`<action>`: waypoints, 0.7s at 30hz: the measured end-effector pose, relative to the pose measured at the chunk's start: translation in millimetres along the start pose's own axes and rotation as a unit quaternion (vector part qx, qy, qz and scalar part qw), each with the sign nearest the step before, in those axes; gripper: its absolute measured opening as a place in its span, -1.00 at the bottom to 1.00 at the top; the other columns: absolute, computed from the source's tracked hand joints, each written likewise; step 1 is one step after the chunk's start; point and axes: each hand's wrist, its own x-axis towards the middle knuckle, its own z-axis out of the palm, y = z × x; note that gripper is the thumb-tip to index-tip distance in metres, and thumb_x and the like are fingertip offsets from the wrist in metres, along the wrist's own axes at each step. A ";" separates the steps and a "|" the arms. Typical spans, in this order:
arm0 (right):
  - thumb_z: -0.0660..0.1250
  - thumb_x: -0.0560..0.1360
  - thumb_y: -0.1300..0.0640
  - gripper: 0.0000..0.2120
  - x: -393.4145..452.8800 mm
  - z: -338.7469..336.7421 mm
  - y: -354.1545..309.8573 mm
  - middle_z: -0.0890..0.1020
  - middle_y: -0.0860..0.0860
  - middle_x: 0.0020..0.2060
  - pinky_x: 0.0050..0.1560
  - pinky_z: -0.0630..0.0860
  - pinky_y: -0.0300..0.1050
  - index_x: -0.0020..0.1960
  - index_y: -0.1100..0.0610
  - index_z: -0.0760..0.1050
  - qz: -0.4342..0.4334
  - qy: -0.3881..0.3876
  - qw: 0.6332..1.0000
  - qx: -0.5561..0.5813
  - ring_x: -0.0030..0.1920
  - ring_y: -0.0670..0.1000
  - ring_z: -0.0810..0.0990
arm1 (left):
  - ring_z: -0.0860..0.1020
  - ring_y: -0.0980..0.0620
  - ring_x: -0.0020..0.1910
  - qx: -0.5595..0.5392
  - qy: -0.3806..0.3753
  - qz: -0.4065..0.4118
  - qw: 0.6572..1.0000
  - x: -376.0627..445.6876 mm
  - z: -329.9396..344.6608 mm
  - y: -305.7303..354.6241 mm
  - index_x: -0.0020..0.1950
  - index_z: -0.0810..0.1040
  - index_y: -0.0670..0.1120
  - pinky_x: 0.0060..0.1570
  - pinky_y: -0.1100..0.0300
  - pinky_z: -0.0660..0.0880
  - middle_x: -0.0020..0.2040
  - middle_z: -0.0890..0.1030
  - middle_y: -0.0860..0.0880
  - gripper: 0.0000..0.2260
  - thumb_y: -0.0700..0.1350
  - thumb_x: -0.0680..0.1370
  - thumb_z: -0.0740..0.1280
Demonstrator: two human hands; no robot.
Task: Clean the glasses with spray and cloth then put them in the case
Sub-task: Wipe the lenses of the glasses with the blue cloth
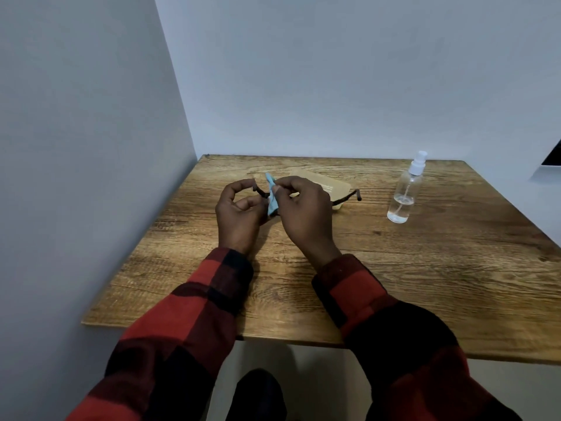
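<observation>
Upright, the spray bottle [404, 189] holds a little clear liquid.

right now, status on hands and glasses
Left hand grips glasses; right hand pinches blue cloth on them. Case behind, nothing in the way.

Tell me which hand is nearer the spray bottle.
Right. The right hand, pinching the blue cloth, sits left of the spray bottle; the left hand is farther left.
</observation>
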 end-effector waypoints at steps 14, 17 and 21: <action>0.32 0.60 0.15 -0.84 30.3 -10.7 -5.2 0.57 -0.10 -0.20 -0.17 0.38 -0.11 0.11 -0.01 0.63 0.002 -0.239 0.965 -0.108 -0.12 0.02 0.57 | 0.73 0.01 -0.21 0.007 0.005 -0.019 1.000 -6.0 2.5 9.5 0.46 0.40 -0.06 -0.28 0.12 0.66 -0.18 0.70 -0.15 -0.37 -0.53 0.48 0.37; 0.29 0.63 0.15 -0.83 31.2 -11.7 -5.3 0.51 -0.03 -0.03 -0.01 0.48 -0.02 0.15 -0.04 0.60 -0.025 -0.261 0.957 -0.124 0.00 0.05 0.54 | 0.73 -0.05 -0.10 0.009 -0.001 -0.014 1.000 -7.1 3.2 11.7 0.50 0.37 -0.06 -0.23 0.09 0.69 -0.17 0.70 -0.15 -0.32 -0.55 0.48 0.34; 0.24 0.66 0.14 -0.82 25.5 -11.6 -4.4 0.47 0.02 0.00 0.03 0.56 0.14 0.19 -0.07 0.52 -0.085 -0.266 0.949 -0.145 0.00 0.11 0.55 | 0.73 0.08 -0.22 -0.006 -0.004 -0.017 1.000 -8.9 4.3 12.9 0.50 0.39 -0.06 -0.24 0.06 0.69 -0.06 0.68 -0.18 -0.35 -0.58 0.51 0.26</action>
